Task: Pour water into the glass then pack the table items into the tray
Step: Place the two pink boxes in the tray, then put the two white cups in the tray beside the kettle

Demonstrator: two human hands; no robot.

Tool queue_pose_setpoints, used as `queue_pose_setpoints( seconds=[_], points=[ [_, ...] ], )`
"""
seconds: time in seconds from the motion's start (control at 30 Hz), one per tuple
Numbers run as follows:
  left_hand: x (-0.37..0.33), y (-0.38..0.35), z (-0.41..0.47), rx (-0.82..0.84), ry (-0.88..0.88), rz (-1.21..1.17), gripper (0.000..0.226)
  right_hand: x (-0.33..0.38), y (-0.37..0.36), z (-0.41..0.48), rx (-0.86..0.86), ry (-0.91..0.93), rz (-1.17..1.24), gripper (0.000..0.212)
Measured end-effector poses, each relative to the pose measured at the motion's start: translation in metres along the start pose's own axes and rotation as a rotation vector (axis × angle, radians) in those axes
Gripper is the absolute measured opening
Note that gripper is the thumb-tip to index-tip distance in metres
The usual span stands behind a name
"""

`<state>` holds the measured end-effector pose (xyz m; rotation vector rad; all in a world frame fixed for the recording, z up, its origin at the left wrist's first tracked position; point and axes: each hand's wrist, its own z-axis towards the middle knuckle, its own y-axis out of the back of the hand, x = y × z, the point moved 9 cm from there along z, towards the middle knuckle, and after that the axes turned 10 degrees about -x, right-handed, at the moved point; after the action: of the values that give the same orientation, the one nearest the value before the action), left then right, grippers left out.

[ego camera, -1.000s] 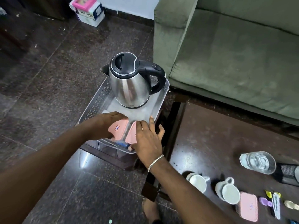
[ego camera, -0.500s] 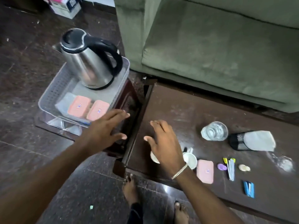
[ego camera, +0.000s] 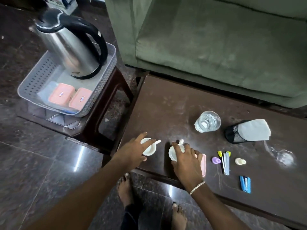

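Left hand (ego camera: 132, 151) curls over the left cup (ego camera: 149, 148), fingers on its rim. Right hand (ego camera: 186, 159) grips the right cup (ego camera: 173, 152) from above, cup seemingly tilted. Both cups sit on the table (ego camera: 166, 103). Pink box (ego camera: 204, 165) lies just right of the right hand, half hidden. Glass (ego camera: 207, 121) with water stands beyond it. Tray (ego camera: 108, 72) with kettle (ego camera: 71, 48) sits well left of the left hand.

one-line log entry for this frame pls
stage: packing | left hand: on cup | right hand: on second cup | tray: kettle, two pink boxes | glass: filled, on table
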<state>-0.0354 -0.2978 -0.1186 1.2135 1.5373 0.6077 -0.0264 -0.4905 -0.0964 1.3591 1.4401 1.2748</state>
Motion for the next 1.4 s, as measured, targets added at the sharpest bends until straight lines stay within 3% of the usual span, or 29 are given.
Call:
queue_pose_setpoints(
  seconds=[0.3,0.47,0.7,1.07,1.4],
  points=[
    [0.003,0.033,-0.010,-0.171,-0.003,-0.072,0.068,0.034,0.033,0.016,-0.073,0.062,0.073,0.065],
    [0.051,0.127,-0.034,-0.383,0.045,-0.186,0.068,0.097,0.086,0.041,-0.196,0.132,0.183,0.072],
    [0.170,0.273,-0.060,-0.710,0.241,-0.185,0.067,0.225,0.153,0.102,-0.341,0.249,0.398,0.074],
    [0.317,0.328,-0.017,-0.742,0.452,-0.140,0.063,0.338,0.143,0.200,-0.339,0.180,0.360,0.064],
    [0.358,0.306,0.028,-0.658,0.459,-0.028,0.064,0.366,0.101,0.235,-0.238,0.227,0.189,0.065]
  ],
)
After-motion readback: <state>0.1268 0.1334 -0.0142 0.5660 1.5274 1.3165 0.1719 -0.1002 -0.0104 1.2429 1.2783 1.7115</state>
